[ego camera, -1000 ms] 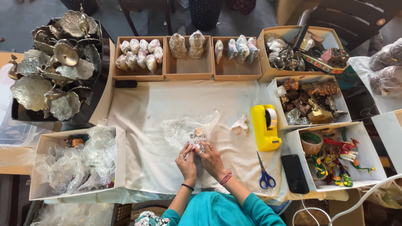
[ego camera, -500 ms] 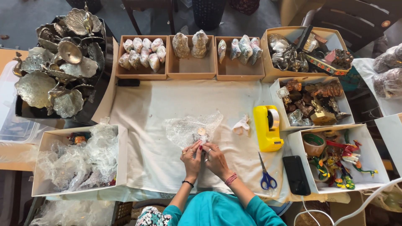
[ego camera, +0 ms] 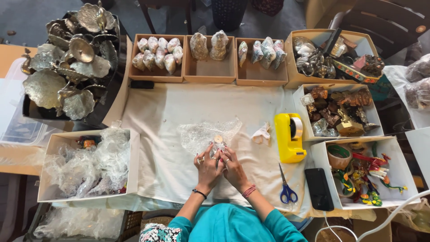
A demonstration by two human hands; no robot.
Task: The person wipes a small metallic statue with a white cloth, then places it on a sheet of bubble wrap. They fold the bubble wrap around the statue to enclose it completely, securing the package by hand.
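White cloth covers the tabletop (ego camera: 170, 134), boxes ringing it on three sides; dark floor behind. Far left: black bin of silver metal dishes (ego camera: 67, 67), below it a box of loose bubble wrap (ego camera: 89, 163). Along the back, three wooden trays (ego camera: 210, 71) hold small figures already wrapped in plastic, so a good share looks done. Centre: left hand (ego camera: 207, 168) and right hand (ego camera: 232, 166) pressed together, fingers curled closed around a small figurine (ego camera: 218, 141) sitting on a sheet of bubble wrap (ego camera: 206, 133). Wrap lies mostly spread out, piece only partly covered, so this one looks early. Exact grip is hard to read from above; probably both hands pinch the piece and the wrap edge. Right of the hands: crumpled tissue (ego camera: 262, 134), yellow tape dispenser (ego camera: 290, 138), blue scissors (ego camera: 286, 190), black phone (ego camera: 319, 189). Far right: boxes of unwrapped brass figures (ego camera: 340, 110) and painted colourful ones (ego camera: 365, 172), so plenty left.
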